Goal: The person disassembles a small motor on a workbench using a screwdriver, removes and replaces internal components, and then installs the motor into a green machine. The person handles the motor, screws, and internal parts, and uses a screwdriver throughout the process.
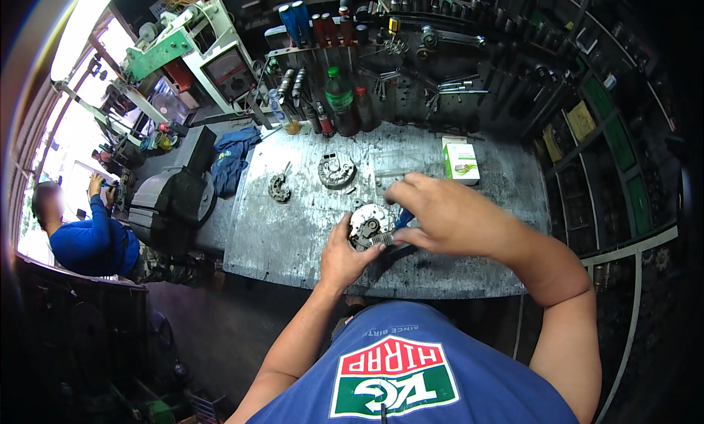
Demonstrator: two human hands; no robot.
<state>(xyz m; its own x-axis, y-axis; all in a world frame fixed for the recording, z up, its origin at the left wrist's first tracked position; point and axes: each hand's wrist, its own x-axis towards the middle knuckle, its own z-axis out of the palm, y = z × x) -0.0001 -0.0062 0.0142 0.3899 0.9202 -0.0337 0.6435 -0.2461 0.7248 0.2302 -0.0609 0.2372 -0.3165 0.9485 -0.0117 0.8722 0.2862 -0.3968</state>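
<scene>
Near a printed carton (460, 162), left fingers (340, 232) around metal housing (364, 220); right fingers (402, 194), grip unclear

With my left grip (342, 257) I hold a round metal part (362, 220) at the bench (286, 241), my right grip (449, 215) curled around a half-hidden blue item (403, 218) beside it, a second round casting (336, 171) lying farther left, a white-and-green box (460, 163) far right.

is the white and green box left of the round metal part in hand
No, the box is right of the round metal part that the left hand holds.
</scene>
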